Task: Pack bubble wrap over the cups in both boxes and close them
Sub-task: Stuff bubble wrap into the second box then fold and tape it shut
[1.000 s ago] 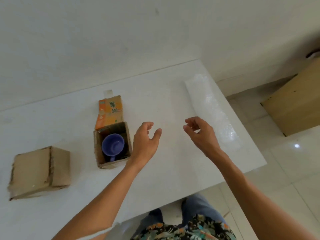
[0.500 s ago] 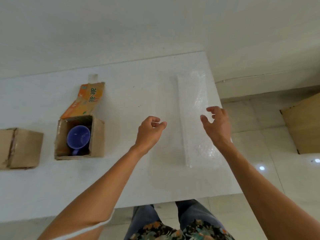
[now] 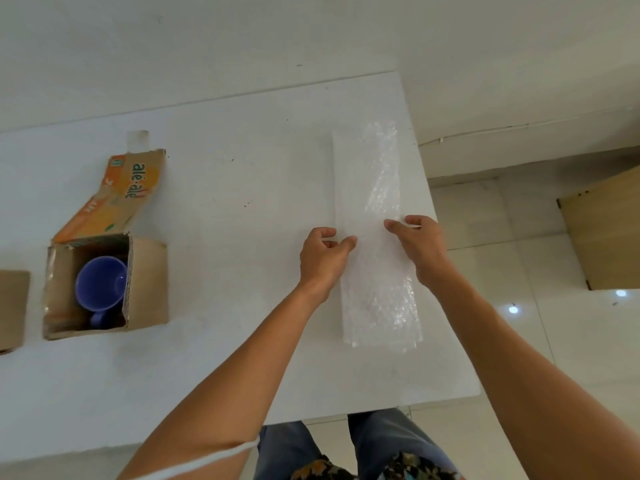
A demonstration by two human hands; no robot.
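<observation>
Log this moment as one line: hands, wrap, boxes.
wrap: flat on table | left hand: its left edge, grip unclear | right hand: its right edge, grip unclear | box: open, cup uncovered

A wrap (image 3: 374, 168) lies lengthwise on the table (image 3: 225, 341), near its right edge. At mid-strip, the left hand (image 3: 322, 258) sits at its left edge and the right hand (image 3: 420, 247) at its right. Well to the left stands an open box (image 3: 149, 282) with a cup (image 3: 100, 284) inside. A second box (image 3: 12, 306) sits just left of it.

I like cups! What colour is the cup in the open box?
The cup is purplish blue; head view.
</observation>
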